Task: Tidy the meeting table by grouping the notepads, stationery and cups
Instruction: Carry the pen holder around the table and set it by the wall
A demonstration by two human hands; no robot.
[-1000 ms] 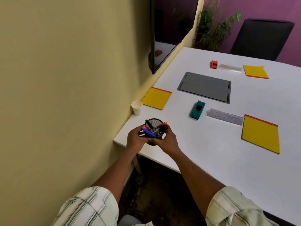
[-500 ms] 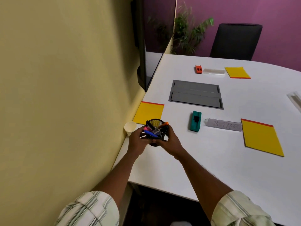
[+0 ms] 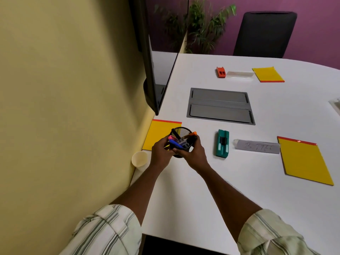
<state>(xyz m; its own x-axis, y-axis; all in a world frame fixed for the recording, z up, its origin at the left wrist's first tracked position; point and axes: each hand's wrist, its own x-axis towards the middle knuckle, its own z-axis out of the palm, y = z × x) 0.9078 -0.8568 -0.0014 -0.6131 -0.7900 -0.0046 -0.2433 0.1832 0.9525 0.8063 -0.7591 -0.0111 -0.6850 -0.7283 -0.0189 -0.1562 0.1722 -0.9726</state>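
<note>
Pen holder (image 3: 181, 142) sits clasped between left grip (image 3: 160, 153) and right grip (image 3: 195, 153).

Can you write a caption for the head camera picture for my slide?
Both hands, left and right, hold a black mesh pen cup above a white table.

This was an office meeting room. A large white tabletop (image 3: 230, 181) filled the right of the frame, with a grey cable hatch (image 3: 220, 105) set into its middle and yellow notepads (image 3: 305, 160) laid at the seats. A black office chair (image 3: 263, 34) stood at upper right, a wall-mounted screen (image 3: 150, 70) at upper centre, a potted plant (image 3: 204, 24) beside it.
</note>
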